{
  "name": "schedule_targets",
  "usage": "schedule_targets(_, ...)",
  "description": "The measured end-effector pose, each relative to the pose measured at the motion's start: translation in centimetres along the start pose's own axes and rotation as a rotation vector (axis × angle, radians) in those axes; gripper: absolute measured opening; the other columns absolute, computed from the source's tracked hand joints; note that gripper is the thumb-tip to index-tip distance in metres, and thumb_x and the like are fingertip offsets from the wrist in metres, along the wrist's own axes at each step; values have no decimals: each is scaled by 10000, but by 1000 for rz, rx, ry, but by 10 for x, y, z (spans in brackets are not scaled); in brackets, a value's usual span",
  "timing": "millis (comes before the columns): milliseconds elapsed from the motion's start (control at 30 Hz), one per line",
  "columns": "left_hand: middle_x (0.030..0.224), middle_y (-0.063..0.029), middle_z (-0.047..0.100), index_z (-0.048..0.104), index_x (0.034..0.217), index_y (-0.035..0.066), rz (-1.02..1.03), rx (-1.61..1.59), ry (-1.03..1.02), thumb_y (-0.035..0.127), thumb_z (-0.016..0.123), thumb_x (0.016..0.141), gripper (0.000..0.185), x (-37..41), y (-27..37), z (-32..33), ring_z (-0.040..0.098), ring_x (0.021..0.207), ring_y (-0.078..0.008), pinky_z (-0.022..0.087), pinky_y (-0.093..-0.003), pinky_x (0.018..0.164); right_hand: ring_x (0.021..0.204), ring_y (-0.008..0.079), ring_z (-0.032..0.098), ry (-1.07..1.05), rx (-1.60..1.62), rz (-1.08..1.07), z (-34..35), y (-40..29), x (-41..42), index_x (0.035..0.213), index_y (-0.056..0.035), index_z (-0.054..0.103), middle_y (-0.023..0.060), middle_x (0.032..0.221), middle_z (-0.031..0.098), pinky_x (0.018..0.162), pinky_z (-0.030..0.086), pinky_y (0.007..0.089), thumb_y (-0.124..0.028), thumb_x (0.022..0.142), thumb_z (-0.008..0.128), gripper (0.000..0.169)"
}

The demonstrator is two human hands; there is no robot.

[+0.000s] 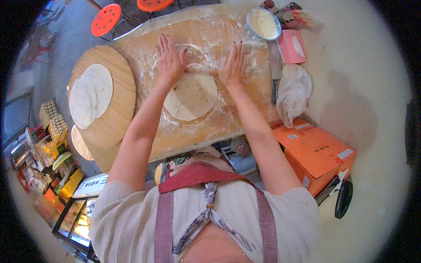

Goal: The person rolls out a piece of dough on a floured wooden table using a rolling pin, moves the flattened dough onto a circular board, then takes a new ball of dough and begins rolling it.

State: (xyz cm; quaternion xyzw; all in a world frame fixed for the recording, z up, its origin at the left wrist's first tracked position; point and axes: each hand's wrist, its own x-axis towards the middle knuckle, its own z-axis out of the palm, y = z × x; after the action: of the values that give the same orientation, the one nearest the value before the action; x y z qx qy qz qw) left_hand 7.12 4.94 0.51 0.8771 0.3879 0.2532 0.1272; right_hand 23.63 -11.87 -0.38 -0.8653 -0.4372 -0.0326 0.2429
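Note:
A thin round sheet of dough (192, 98) with small dark specks lies on a flour-dusted board (141, 42). Across its far edge runs a wooden rolling pin (202, 70), whose middle shows between my two hands. My left hand (170, 60) rests palm down over the pin's left end, fingers stretched forward and thumb apart. Over the right end lies my right hand (232, 65), flat, with its fingers straight. Both hands cover the pin's ends. To the left, overlapping rolled dough sheets (92, 93) lie on a round slatted mat (115, 118).
A blue bowl of flour (264, 23) stands at the board's far right corner, near a pink tissue box (289, 47). A knife (275, 88) and a plastic bag (293, 93) lie along the right edge. Closer is an orange cardboard box (315, 148). Red stools (106, 20) stand beyond.

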Motion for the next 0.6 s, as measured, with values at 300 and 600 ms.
schedule_targets(300,1633,-323,224,264,1557,-86,114,-65,-337,296,546,992,738,-196,-9,-72,206,1510,-522,186,-588,1233,1527,448,239,-300,63,-245,-32,-8,-158,1510,29,405,236,1626,324,1234,196,599,-246,945,598,657)
schedule_targets(600,1601,-369,240,261,1517,-149,-92,150,-179,303,583,983,771,-69,-28,-30,261,1497,-490,224,-561,1234,1515,445,269,-146,52,-149,-2,-26,-9,1539,20,363,255,1629,307,1231,201,568,-258,975,537,653)
